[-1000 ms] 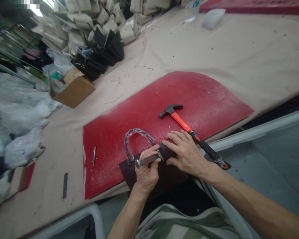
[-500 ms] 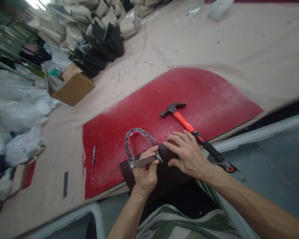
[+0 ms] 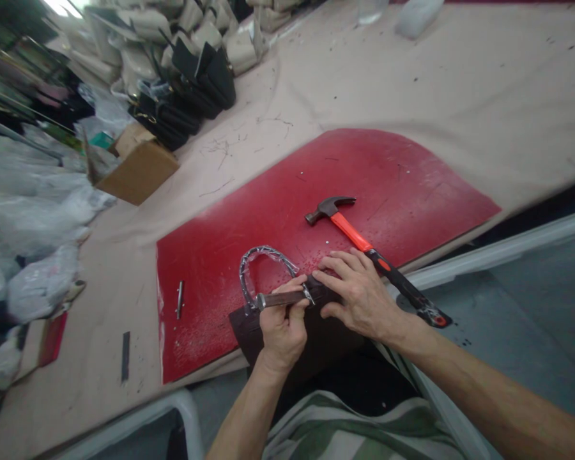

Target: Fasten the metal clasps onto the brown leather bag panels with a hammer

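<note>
My left hand (image 3: 285, 335) is closed around a short metal punch-like rod (image 3: 282, 299), which lies slanted across the top of a dark brown handbag (image 3: 244, 329). The rod's round end points left, and its other end is by a small shiny metal fitting (image 3: 308, 294) on the bag. An arched handle (image 3: 264, 250) wrapped in clear plastic stands up from the bag. My right hand (image 3: 359, 291) lies with its fingers stretched out on the bag's right part. Beyond that hand, a claw hammer (image 3: 352, 231) with an orange and black grip rests on the red mat (image 3: 364, 166).
A small metal rod (image 3: 179, 299) lies on the mat's left side, and a dark strip (image 3: 125, 356) on the cloth-covered table. An open cardboard box (image 3: 141, 169), black bags (image 3: 206, 80) and beige bags (image 3: 144, 61) stand at the far left. Pale-rimmed bins (image 3: 184, 409) flank me.
The rod in my left hand has tilted, its round end shifting slightly right and up. My right hand stays on the bag. The whole view has shifted slightly.
</note>
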{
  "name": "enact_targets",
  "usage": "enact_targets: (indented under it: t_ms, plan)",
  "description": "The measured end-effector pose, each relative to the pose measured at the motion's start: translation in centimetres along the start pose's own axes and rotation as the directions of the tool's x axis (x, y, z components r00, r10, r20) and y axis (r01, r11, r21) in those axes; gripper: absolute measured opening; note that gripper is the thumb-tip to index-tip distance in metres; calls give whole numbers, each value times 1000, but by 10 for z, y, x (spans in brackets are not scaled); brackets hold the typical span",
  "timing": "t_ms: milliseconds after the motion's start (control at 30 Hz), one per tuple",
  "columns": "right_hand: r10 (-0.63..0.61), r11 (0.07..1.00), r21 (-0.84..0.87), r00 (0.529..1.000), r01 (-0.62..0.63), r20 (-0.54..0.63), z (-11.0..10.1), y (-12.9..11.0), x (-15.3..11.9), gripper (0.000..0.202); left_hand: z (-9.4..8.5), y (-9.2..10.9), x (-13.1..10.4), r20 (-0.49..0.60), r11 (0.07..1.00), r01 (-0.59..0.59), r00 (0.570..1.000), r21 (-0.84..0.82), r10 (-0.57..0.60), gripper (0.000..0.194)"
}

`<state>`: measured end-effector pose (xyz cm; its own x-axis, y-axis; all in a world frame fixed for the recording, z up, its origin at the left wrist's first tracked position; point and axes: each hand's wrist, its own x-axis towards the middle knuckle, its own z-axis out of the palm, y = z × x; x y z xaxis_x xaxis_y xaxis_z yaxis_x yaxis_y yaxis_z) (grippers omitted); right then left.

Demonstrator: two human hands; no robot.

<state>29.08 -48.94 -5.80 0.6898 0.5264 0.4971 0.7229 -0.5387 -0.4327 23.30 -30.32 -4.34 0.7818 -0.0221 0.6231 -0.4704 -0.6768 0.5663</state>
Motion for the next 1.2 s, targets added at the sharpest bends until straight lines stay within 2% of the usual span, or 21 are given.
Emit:
enact_targets:
  t_ms: [400,633,833,1067,1200]
  plan:
    - [0,1000,5,1000,0,25,-4,-2,1,58,3,6,5,4,997,50,999,64,-51,15]
    - [-21,1000,-23,1000,21,17,-3,-3,-1,65,1,-1,-1,-2,998,-1,1000,68,1,15]
    - [-25,998,-48,1000,26,17,-1,-3,-3,71,4,2,1,-25,995,-42,999,88,45,16]
    - [-23,998,-57,1000,23,-9,0,-4,-1,68,12,5,-1,-60,983,-90,993,162,100,19]
    - [-1,1000,-10,997,1,-82,1,-13,-16,59,14,5,-2,-51,974,-140,987,176,151,18]
